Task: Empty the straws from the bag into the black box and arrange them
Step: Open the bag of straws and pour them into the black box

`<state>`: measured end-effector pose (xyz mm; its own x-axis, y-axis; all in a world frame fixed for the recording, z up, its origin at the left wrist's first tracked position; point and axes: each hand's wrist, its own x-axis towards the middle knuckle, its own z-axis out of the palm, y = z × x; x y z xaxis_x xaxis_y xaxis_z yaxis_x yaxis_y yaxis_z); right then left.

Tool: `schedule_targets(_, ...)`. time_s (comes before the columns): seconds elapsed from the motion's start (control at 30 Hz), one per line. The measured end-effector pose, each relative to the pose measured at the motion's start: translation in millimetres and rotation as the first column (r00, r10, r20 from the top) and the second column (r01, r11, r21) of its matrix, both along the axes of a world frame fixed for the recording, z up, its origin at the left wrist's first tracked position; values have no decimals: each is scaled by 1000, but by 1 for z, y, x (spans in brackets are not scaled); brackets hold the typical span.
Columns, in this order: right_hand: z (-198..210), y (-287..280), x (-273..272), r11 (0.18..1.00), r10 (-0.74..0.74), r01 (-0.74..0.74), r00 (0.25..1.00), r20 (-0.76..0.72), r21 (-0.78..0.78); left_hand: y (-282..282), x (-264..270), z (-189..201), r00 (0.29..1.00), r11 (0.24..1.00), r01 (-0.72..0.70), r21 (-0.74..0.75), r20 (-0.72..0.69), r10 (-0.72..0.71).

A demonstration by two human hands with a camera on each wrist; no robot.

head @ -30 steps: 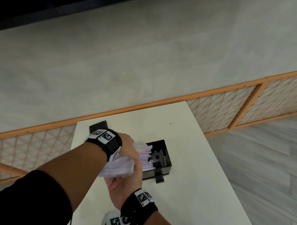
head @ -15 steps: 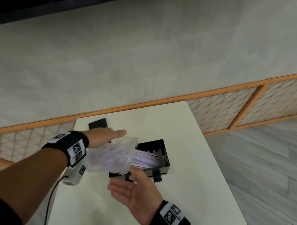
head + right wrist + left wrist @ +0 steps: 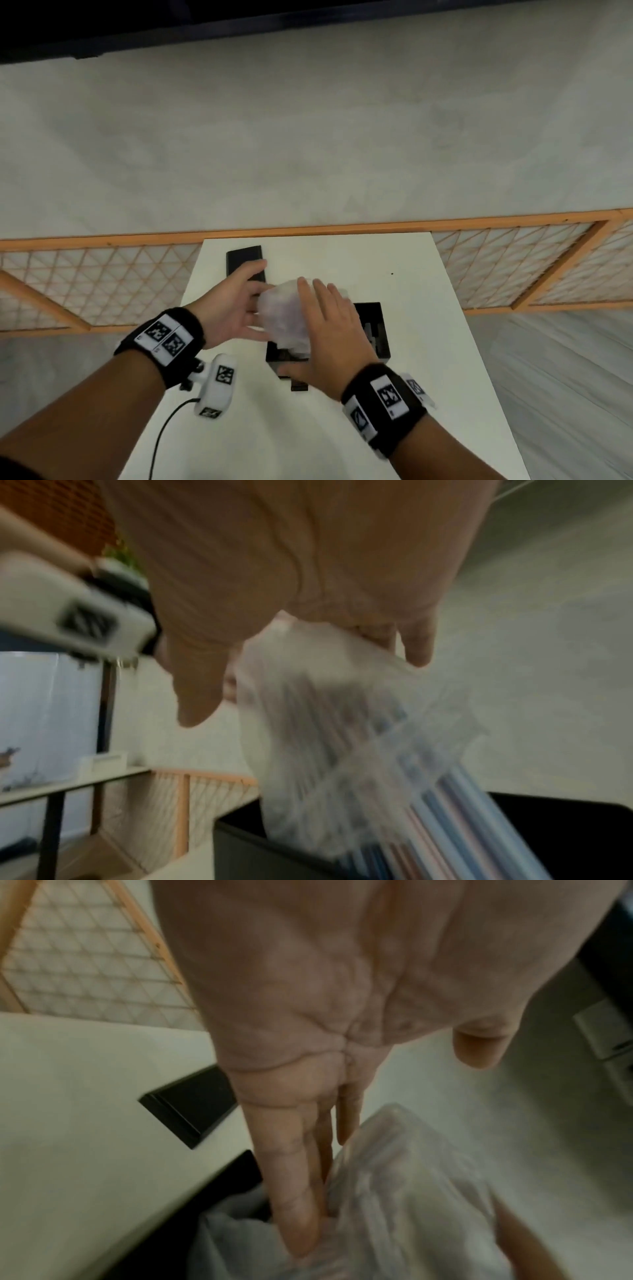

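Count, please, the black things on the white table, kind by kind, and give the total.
Black box with straws going in: 1
Flat black lid-like piece at the table's far edge: 1
Total: 2

Your head camera looks steeply down at the table (image 3: pixel 394 342); each wrist camera peers close along its palm; all three share the bag (image 3: pixel 284 315) and box (image 3: pixel 376 329).

No legible text, brand or number appears. The only markings are black-and-white coded squares on the wristbands (image 3: pixel 167 337) at lower left and lower right of the head view.
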<state>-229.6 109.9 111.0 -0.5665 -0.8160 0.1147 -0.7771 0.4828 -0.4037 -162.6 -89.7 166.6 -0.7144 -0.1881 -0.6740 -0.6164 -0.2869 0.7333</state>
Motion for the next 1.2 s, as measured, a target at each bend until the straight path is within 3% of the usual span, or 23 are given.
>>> schedule_targets(0.1, -18, -13, -18, 997, -74, 74, 997, -14, 29, 17, -7, 9, 996, 999, 52, 9, -77, -51)
schedule_targets(0.27, -30, -11, -42, 980, -199, 195, 975, 101, 45, 42, -10, 1, 978, 923, 164, -349, -65, -198)
schedule_targets(0.4, -29, -13, -48, 985, -147, 128, 974, 171, 117, 48, -10, -20, 967, 926, 213, -312, -69, -245)
schedule_targets(0.5, -13, -9, -51, 996, -54, 41, 986, 158, 83, 51, -7, -15, 966, 942, 122, -314, -180, -186)
schedule_targets(0.67, 20, -13, -49, 994, 87, -92, 994, 71, 61, 45, 5, -6, 937, 981, 35, -192, -335, -99)
schedule_targets(0.9, 39, -32, -36, 970, 189, -194, 981, 46, 146, 34, 23, -11, 944, 983, -95, -156, -326, 39)
schedule_targets(1.03, 50, -47, -34, 947, 246, -249, 969, 40, 202, 23, 28, -8, 944, 964, -178, -199, -312, 110)
schedule_targets(1.2, 59, -55, -36, 969, 216, -217, 976, 19, 122, 12, 29, -3, 932, 854, -295, -429, -325, 159)
